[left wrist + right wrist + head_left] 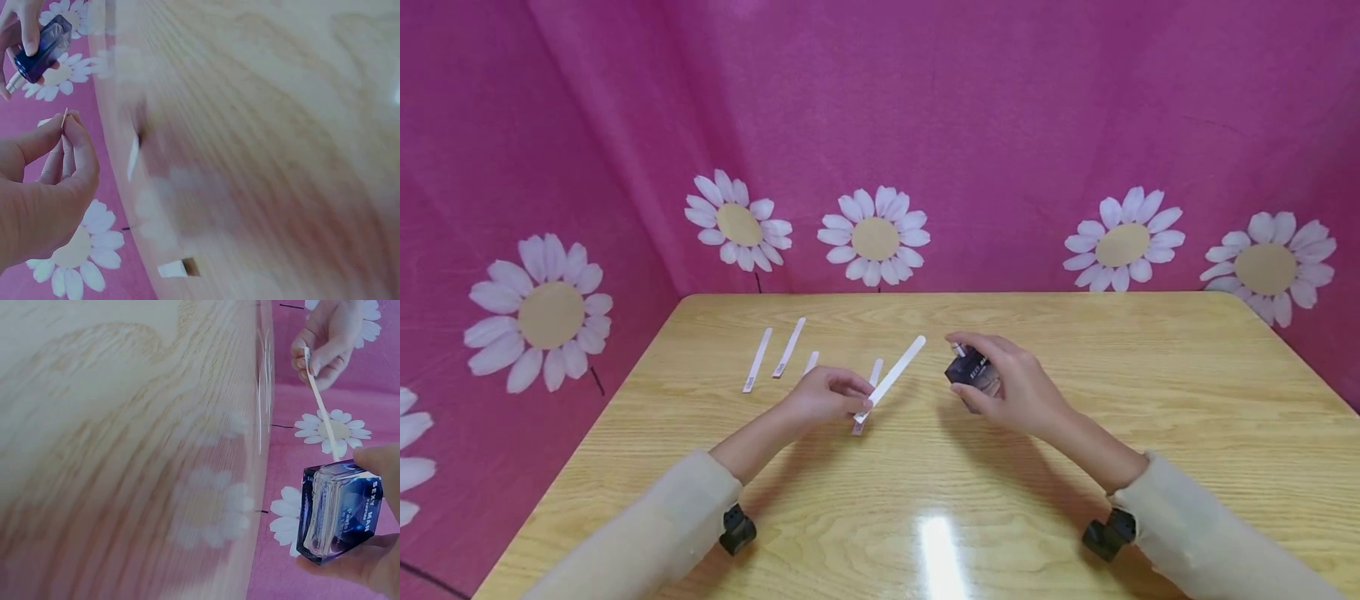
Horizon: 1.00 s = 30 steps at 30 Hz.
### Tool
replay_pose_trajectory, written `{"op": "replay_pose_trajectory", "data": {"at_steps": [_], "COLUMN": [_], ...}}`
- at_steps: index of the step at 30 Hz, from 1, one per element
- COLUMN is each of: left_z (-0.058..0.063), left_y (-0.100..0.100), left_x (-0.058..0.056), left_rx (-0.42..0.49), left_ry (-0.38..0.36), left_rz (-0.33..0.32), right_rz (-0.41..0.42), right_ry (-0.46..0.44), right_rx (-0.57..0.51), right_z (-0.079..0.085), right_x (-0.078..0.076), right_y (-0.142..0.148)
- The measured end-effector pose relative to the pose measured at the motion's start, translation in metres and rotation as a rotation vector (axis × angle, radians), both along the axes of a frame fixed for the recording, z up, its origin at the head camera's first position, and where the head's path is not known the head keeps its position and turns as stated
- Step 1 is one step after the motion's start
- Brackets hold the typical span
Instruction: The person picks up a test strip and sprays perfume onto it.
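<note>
Between thumb and fingertips, my left hand (827,393) pinches a white paper test strip (898,371) near its lower end. The strip slants up to the right, its rounded tip towards the bottle. My right hand (1028,383) grips a dark glass perfume bottle (967,371), thumb on the near side. Its index finger reaches over the silver spray nozzle (957,350), which points up and left. In the right wrist view, the clear-edged bottle (340,512) shows pale lettering on one face. A gap separates the strip's tip from the bottle in the head view.
Several similar strips lie on the wooden table (1120,467): a left strip (757,360), another strip (789,347) beside it, and others partly behind my left hand. A pink curtain (1000,125) with white daisies hangs beyond the table's back and left edges.
</note>
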<state>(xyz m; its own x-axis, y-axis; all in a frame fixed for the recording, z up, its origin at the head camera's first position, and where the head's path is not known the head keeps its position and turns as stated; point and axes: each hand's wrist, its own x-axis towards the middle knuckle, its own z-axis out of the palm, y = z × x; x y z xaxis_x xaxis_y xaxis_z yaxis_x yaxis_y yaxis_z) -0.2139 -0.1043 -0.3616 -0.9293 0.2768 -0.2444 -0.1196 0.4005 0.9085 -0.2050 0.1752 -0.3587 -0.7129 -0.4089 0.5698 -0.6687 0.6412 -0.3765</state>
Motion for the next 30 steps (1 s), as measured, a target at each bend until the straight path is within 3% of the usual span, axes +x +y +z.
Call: {"op": "replay_pose_trajectory", "data": {"at_steps": [12,24,30], "left_z": [-0.005,-0.011,-0.012], "left_y": [-0.024,-0.028,-0.023], "left_x": [0.001,-0.019,-0.029], "left_rx": [-0.034,-0.053,-0.142], "left_ry": [-0.041,-0.086,-0.102], "left_rz": [0.128,0.269,0.328], "right_rz": [-0.019,-0.024,-0.037], "right_ry": [0.005,0.041,0.067], "right_rx": [-0.007,-0.020,-0.020], "right_z": [-0.001,0.001,-0.002], "right_x": [0.000,0.000,0.002], "right_y": [0.018,0.034,0.040]}}
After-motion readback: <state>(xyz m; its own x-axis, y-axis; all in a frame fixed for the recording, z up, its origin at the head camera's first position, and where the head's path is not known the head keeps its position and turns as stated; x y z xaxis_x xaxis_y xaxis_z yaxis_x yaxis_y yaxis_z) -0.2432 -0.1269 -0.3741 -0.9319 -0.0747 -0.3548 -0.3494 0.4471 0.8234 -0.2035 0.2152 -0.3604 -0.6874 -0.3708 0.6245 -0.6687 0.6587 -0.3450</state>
